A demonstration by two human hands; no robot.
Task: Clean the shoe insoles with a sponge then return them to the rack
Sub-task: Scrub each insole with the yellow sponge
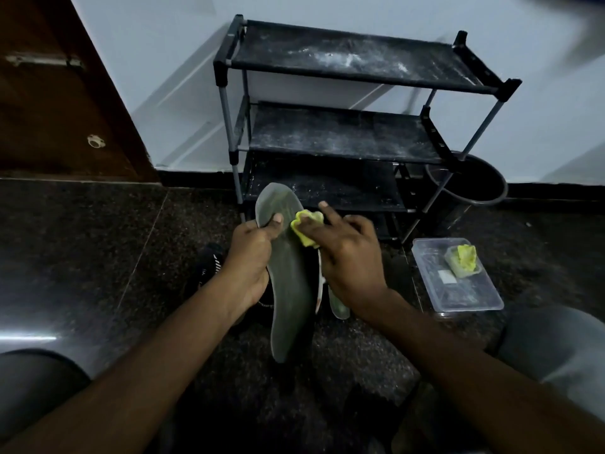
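Note:
My left hand (253, 257) grips a long grey insole (289, 290) at its left edge, thumb on top, holding it upright above the floor. My right hand (343, 253) pinches a yellow-green sponge (306, 229) and presses it against the insole's upper right side. A second insole (339, 304) lies on the floor under my right wrist, mostly hidden. The black three-shelf shoe rack (353, 136) stands against the wall just behind the insole, its shelves dusted white.
A clear plastic tub (471, 299) with another yellow sponge (465, 260) sits on the floor to the right. A dark round bin (471, 188) stands beside the rack. A black shoe (206, 267) lies behind my left hand. A wooden door (59, 93) is at the left. My knees frame both lower corners.

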